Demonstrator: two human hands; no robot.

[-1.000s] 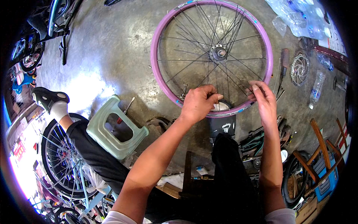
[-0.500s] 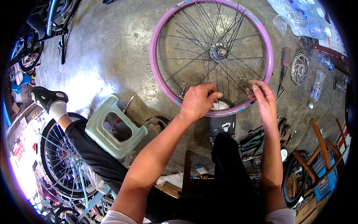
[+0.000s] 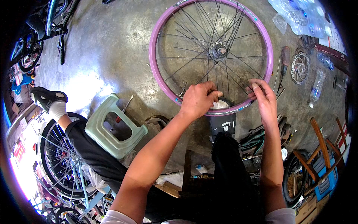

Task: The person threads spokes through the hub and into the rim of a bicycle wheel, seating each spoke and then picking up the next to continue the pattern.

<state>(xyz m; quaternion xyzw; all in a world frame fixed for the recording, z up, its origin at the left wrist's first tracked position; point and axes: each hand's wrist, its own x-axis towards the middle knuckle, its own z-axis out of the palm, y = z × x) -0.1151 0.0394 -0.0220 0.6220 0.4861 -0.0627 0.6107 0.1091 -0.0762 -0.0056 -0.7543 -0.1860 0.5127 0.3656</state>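
A bicycle wheel with a purple rim (image 3: 153,59), thin black spokes and a silver hub (image 3: 219,51) lies across the top centre, its near edge over my shoe (image 3: 222,125). My left hand (image 3: 198,98) is closed at the near inner side of the rim, fingers curled among the spokes; what they hold is hidden. My right hand (image 3: 261,98) pinches a spoke at the rim's lower right, with its fingertips close to the rim. Small metal pieces (image 3: 183,86) lie just inside the rim, left of my left hand.
A pale green stool (image 3: 106,123) is at left, beside a bicycle wheel (image 3: 46,149) and other bikes. A screwdriver (image 3: 285,59), brake rotor (image 3: 300,67) and plastic bottle (image 3: 317,89) lie at right, with tools (image 3: 253,143) and wooden furniture (image 3: 315,130) below, wrapped bottles (image 3: 298,16) above.
My left hand has edged slightly upward and the wheel has shifted very slightly up and left. My right hand stays pinched at the same part of the rim.
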